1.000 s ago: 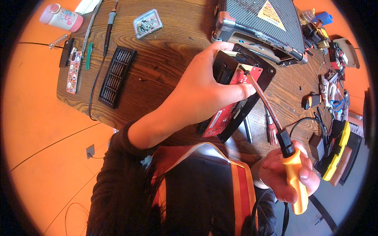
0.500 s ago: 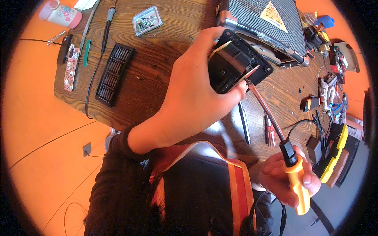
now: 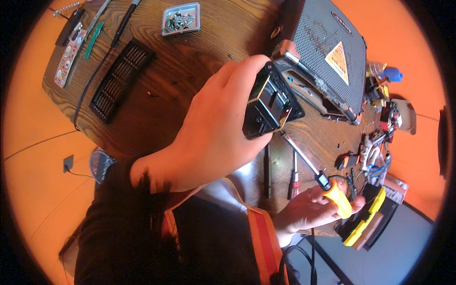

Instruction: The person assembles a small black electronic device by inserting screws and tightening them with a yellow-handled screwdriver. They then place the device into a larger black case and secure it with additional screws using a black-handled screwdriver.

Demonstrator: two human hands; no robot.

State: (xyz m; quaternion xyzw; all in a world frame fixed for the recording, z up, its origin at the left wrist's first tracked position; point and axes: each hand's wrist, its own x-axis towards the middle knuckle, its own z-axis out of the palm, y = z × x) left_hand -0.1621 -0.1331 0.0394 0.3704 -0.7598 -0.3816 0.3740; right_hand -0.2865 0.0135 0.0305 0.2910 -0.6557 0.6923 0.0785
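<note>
My left hand is closed around a black plastic housing with a recessed inside and brass-coloured metal strips. The housing is held tilted above the table. My right hand grips the yellow handle of a soldering iron, lower right of the housing. Its long metal shaft points up and left, and the tip ends by the housing's lower edge, close to my left thumb. Whether the tip touches cannot be made out.
A rugged case with a grey mesh top stands beyond the housing. A clear tray of screws and a black bit holder lie at the left. Below the housing are a red-handled screwdriver and a dark pen-like tool. Tools clutter the right side.
The view has shifted. The housing has turned in my left hand's grip, showing more of its inside. My right hand has moved up with the soldering iron, whose tip stays near the housing.
</note>
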